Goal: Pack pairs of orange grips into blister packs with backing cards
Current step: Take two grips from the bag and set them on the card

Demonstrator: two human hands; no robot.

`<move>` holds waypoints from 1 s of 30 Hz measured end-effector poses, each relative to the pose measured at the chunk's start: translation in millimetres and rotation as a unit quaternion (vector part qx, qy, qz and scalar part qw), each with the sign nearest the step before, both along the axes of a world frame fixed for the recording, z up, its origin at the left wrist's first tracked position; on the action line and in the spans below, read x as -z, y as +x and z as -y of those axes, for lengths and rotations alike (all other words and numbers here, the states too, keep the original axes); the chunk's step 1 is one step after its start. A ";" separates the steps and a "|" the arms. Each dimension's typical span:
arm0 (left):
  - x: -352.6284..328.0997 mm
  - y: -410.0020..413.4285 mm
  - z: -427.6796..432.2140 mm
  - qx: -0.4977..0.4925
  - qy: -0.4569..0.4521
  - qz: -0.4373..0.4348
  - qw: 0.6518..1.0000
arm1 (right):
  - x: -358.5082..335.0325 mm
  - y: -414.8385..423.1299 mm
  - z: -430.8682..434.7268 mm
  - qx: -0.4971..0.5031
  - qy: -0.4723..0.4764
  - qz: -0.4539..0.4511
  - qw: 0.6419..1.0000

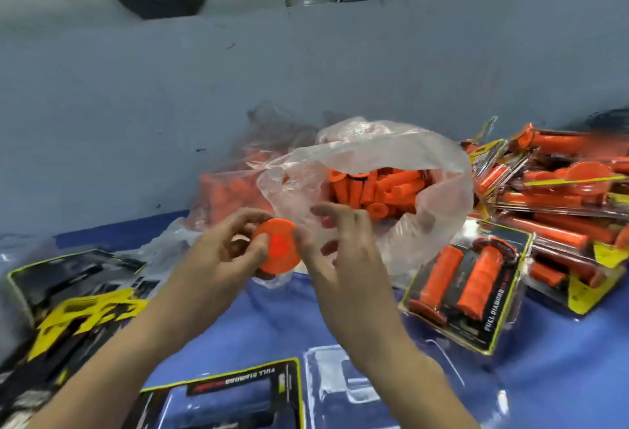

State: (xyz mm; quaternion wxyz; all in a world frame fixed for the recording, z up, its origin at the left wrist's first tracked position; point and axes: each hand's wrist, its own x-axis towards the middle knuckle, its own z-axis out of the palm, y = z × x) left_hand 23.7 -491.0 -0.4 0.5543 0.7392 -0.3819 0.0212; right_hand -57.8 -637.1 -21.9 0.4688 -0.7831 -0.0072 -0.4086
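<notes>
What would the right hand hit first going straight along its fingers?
The right hand would probably meet the clear plastic bag first, at its front wall, loose orange grips behind; depth unclear.

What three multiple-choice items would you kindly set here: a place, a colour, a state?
1. Where do the loose orange rubber grips lie? A) in the clear plastic bag B) in a cardboard box C) on a shelf
2. What colour is the table cover? A) red B) green C) blue
3. The left hand is: A) resting open B) holding a round-ended orange grip C) pressing a card
Key: 1 A, seen through its mouth; 2 C, plainly blue; 3 B, it curls round the grip.
</notes>
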 end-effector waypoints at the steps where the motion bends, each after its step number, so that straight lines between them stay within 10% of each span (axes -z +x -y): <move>1: 0.8 -11.0 -16.4 -0.003 -0.003 0.014 1.000 | 5.5 -1.3 -11.0 -0.058 0.012 -0.033 0.998; 13: 54.1 -44.2 -85.9 -0.125 -0.250 -0.144 0.949 | 17.1 5.1 -100.2 -0.200 0.093 -0.058 0.974; 30: 42.4 -46.3 -84.9 -0.133 -0.039 0.033 0.990 | 44.5 5.0 -103.3 -0.086 0.121 -0.001 0.989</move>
